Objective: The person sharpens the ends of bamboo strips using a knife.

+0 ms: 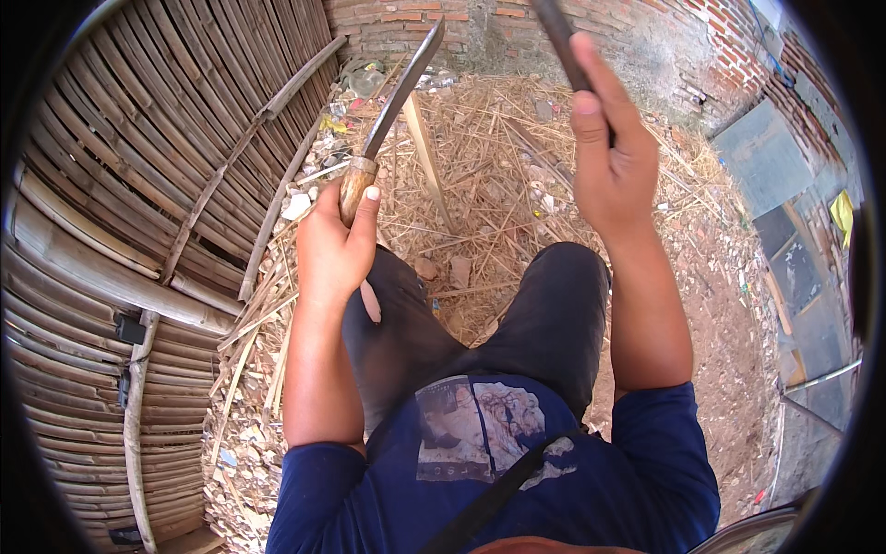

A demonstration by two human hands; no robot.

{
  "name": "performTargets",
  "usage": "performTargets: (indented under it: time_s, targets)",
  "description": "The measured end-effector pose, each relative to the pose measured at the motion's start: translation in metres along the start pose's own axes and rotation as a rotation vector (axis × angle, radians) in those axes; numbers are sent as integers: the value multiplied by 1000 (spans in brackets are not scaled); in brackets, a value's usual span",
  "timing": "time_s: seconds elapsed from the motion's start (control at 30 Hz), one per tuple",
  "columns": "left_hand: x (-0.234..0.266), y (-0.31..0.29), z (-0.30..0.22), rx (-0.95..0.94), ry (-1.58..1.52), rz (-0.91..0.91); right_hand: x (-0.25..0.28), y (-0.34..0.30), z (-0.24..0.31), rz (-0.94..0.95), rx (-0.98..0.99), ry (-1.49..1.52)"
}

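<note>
My left hand (337, 242) is closed round the wooden handle of a machete (404, 90), whose long blade points up and away, tilted to the right. A metal collar joins blade and handle. On the right, my right hand (616, 152) is raised and grips a dark, narrow bar (565, 44); its far end runs out of the top of the picture, and its exact kind cannot be told. The bar and the blade are apart. Beyond my knees, a pale split piece of bamboo or wood (424, 152) slants up from the litter, its top close behind the blade.
A bamboo slat wall (194, 120) rises close on my left. Straw and bamboo shavings (498, 185) cover the ground ahead. A brick wall (406, 39) stands at the back. Grey sheets (764, 152) and a yellow scrap (841, 218) lie along the right side.
</note>
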State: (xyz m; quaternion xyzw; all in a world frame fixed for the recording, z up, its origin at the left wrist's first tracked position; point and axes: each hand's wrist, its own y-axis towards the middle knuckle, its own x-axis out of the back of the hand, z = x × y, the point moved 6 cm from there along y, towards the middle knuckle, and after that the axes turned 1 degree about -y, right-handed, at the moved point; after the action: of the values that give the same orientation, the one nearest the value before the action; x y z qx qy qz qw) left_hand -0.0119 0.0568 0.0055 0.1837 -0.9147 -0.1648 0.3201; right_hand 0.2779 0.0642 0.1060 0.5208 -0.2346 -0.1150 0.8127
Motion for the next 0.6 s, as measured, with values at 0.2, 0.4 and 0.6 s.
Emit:
performTargets:
  time_s: [0.2,0.4,0.6]
  targets:
    - [4,4,0,9,4,-25,-37,-24,-35,290,-229,-60]
    - [6,5,10,-36,30,-74,-21,-9,-19,261,-332,20]
    - [1,2,9,-9,-1,-38,4,7,8,-5,-74,126]
